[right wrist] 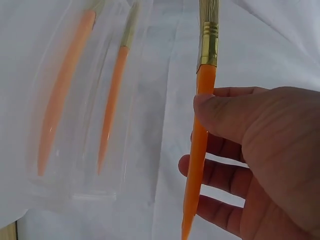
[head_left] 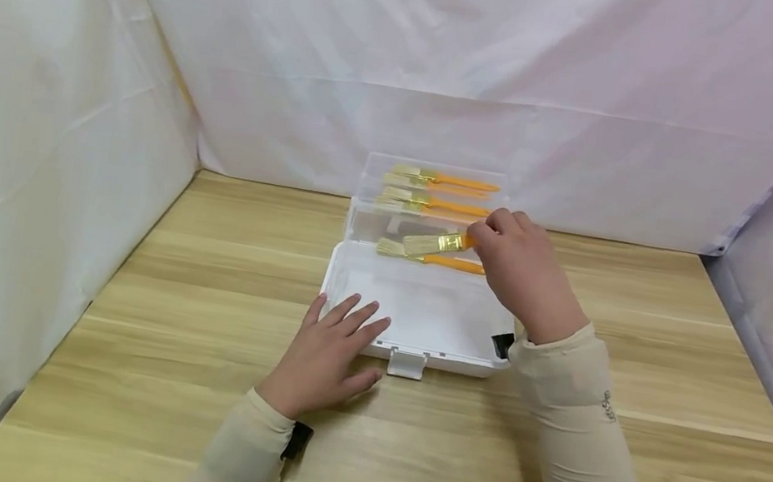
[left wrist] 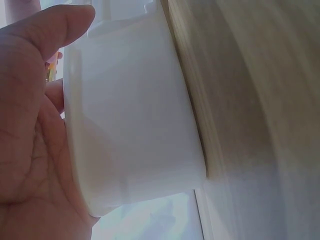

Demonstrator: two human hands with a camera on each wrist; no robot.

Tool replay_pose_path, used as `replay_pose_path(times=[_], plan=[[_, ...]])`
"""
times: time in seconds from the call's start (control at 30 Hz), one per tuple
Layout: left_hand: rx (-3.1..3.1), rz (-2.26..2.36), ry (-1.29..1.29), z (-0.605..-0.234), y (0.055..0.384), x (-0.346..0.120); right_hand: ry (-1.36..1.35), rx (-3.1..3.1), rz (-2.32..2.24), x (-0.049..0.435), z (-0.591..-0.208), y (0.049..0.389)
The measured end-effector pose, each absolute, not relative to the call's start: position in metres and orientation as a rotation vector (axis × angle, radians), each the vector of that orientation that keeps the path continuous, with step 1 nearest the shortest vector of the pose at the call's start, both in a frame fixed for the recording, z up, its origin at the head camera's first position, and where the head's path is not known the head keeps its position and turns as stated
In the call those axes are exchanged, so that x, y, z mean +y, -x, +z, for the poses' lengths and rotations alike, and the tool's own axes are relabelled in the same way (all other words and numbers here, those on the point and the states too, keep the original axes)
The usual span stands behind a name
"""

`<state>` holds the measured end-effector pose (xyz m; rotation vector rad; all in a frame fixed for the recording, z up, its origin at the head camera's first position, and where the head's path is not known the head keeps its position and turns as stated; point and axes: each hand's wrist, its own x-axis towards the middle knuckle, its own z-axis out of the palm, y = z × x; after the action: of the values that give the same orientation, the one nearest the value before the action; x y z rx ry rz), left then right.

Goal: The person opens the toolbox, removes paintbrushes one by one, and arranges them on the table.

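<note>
My right hand [head_left: 525,276] pinches the orange handle of a paintbrush [right wrist: 202,125] between thumb and fingers. In the head view this brush's pale bristles point left, above the rear of a white plastic box [head_left: 420,314]. My left hand [head_left: 326,354] rests over the box's front left corner, its fingers spread and straight. In the left wrist view, the box's side wall [left wrist: 130,115] runs beside the palm. Other orange-handled paintbrushes lie behind the box floor: one [head_left: 454,264] low at the rear, others [head_left: 460,208] farther back at the clear lid [head_left: 436,166].
The box stands on a wood-grain table [head_left: 223,266] with its lid raised at the back. A latch [head_left: 407,364] hangs at its front edge. White cloth [head_left: 462,51] hangs behind the table and at both sides.
</note>
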<state>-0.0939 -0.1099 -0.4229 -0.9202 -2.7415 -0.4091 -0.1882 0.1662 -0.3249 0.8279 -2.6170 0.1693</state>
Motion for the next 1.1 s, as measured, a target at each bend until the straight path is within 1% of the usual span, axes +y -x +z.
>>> replay_pose_path(times=[0.5,0.7,1.1], plan=[[-2.769,-0.412,0.888,-0.422,0.095,-0.108,-0.785,-2.602,0.144,0.186,-0.318,0.18],[-2.788,-0.446,0.893,-0.419,0.091,-0.108,-0.727,-2.628,0.154,0.205,-0.316,0.18],[-2.821,-0.426,0.851,-0.418,0.093,-0.104,-0.571,-2.636,0.225,0.249,-0.324,0.192]])
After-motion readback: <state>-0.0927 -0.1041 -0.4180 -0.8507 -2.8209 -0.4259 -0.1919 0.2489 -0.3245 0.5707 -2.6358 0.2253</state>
